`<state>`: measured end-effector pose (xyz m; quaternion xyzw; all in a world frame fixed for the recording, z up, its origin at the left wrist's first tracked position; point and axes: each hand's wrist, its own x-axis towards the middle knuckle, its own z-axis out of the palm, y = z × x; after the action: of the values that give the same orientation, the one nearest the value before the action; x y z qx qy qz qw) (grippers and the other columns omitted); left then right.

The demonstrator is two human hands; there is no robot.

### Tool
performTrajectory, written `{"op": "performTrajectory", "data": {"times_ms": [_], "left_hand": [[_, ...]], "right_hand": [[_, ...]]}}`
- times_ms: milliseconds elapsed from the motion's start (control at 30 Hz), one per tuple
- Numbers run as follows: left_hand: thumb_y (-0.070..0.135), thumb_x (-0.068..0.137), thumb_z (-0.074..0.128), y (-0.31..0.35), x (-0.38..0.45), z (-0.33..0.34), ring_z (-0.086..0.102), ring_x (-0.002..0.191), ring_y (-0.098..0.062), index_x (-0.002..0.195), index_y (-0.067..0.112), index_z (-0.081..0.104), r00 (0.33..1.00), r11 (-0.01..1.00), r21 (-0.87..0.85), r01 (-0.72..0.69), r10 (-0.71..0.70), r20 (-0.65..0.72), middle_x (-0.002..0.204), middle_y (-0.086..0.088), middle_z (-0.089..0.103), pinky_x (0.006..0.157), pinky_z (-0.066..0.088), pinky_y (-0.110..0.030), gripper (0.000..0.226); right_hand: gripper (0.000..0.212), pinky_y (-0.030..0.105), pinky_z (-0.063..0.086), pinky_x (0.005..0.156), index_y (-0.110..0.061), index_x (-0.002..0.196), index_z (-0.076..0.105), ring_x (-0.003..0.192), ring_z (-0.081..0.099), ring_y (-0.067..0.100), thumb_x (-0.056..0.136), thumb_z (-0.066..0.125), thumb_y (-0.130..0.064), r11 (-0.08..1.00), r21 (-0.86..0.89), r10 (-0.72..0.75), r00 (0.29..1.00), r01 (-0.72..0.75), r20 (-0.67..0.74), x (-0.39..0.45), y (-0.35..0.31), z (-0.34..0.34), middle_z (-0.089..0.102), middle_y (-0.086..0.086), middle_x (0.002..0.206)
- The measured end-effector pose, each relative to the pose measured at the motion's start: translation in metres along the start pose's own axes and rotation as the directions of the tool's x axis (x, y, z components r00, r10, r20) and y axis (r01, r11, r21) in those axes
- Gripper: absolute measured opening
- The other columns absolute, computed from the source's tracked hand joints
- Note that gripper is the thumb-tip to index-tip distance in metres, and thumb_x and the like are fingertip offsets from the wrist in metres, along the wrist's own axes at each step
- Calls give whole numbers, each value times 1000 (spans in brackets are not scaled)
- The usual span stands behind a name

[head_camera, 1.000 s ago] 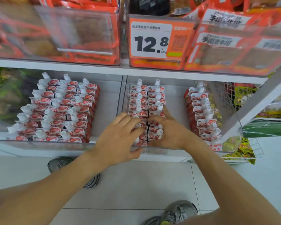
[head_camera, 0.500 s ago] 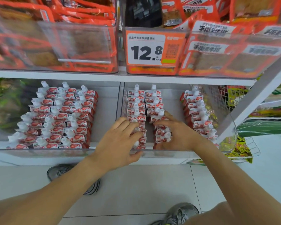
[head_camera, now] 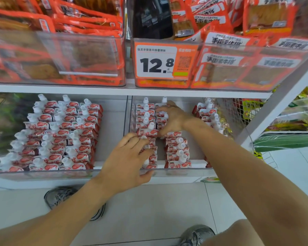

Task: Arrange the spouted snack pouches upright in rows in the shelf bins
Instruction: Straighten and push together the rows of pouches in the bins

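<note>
Clear plastic forms the right shelf bin (head_camera: 199, 170), where both bare arms reach in from below. The left hand (head_camera: 130, 161) lies palm down over the near end of the left pouch row (head_camera: 147, 121), fingers spread and bent at the knuckles, their tips resting on the pouch tops while the thumb hooks along the bin's front lip; whether it actually grips a pouch cannot be told. Beyond it and slightly to its right, the right hand (head_camera: 172, 119) stretches deeper into the bin with the forearm angled in from the lower right. Its fingers curl over the far half of the right pouch row (head_camera: 177, 153), the thumb pointing back toward the left hand, pressing on or clasping white-capped pouches; the exact hold is hidden under the palm. Nearer than the right hand, that same row stands upright with caps showing. To the right of the right wrist, a third row of pouches (head_camera: 207, 112) lines the bin's side. Well to the left of the left hand, the left shelf bin (head_camera: 43, 173) holds packed rows of spouted pouches (head_camera: 60, 132). Above both hands, a price tag (head_camera: 156, 62) reads 12.8
</note>
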<state>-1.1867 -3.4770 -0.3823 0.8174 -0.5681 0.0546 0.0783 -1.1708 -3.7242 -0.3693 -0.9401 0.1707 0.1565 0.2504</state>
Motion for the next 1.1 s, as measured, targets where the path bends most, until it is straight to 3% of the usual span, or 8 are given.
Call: {"op": "performTrajectory", "data": {"times_ms": [367, 567, 667, 767, 833, 900, 1000, 1100], "left_hand": [[61, 81, 56, -1, -1, -3, 55, 107, -22, 110, 23, 67, 999, 1000, 2, -10, 10, 31, 117, -1, 60, 113, 29, -41, 50], [67, 80, 54, 6, 5, -19, 39, 125, -15, 131, 27, 54, 993, 981, -167, 99, -85, 87, 133, 7, 47, 114, 28, -34, 65], [57, 85, 60, 27, 28, -39, 37, 124, -3, 140, 28, 39, 980, 880, -431, 200, -189, 68, 136, 14, 37, 103, 31, -17, 66], [40, 88, 66, 46, 62, -40, 57, 100, -6, 126, 30, 49, 908, 690, -597, 410, -246, 340, 115, 11, 55, 83, 46, -20, 43], [43, 86, 67, 47, 82, -24, 63, 95, -9, 109, 30, 61, 843, 683, -553, 478, -180, 508, 105, 13, 65, 79, 52, -26, 27], [56, 69, 70, 42, 93, -7, 67, 89, -15, 99, 26, 68, 748, 620, -512, 595, -193, 636, 95, 7, 72, 81, 56, -34, 42], [53, 54, 74, 39, 100, 10, 70, 91, -17, 96, 24, 70, 683, 504, -536, 677, -162, 712, 92, 4, 75, 88, 56, -46, 51], [27, 67, 74, 45, 103, 11, 67, 92, -15, 103, 14, 67, 645, 374, -562, 738, -144, 751, 98, -4, 73, 93, 54, -47, 39]], "right_hand": [[88, 32, 28, 114, -36, 146, 39, 148, 19, 22, 70, 84, -33, 996, -84, 15, 998, -20, -61, -9, 18, -3, 9, 4, 163], [113, 37, 21, 119, -42, 154, 10, 151, 9, 19, 68, 81, -57, 985, 171, 18, 998, -7, -61, -40, 36, -21, 1, -3, 165], [123, 35, 40, 110, -28, 157, 6, 147, 25, 21, 65, 82, -60, 939, 331, 115, 993, -95, -40, -82, 54, -21, 15, -4, 163], [112, 32, 60, 79, -29, 153, 19, 134, 44, 27, 65, 86, -50, 873, 440, 123, 968, -211, 220, -107, 63, -2, 23, -2, 160], [81, 43, 59, 85, -37, 137, 38, 127, 52, 25, 72, 86, -33, 754, 628, 9, 960, -191, 280, -110, 66, 8, 39, -2, 153], [65, 48, 58, 87, -47, 124, 45, 123, 56, 21, 77, 83, -24, 687, 712, -87, 956, -146, 279, -110, 70, 14, 52, -7, 141], [63, 47, 59, 86, -52, 123, 42, 122, 56, 18, 80, 81, -26, 654, 747, -138, 954, -115, 267, -110, 77, 16, 53, -16, 136], [60, 48, 58, 87, -58, 116, 43, 119, 59, 17, 82, 78, -23, 653, 749, -173, 940, -115, 294, -112, 80, 13, 54, -25, 126]]}}
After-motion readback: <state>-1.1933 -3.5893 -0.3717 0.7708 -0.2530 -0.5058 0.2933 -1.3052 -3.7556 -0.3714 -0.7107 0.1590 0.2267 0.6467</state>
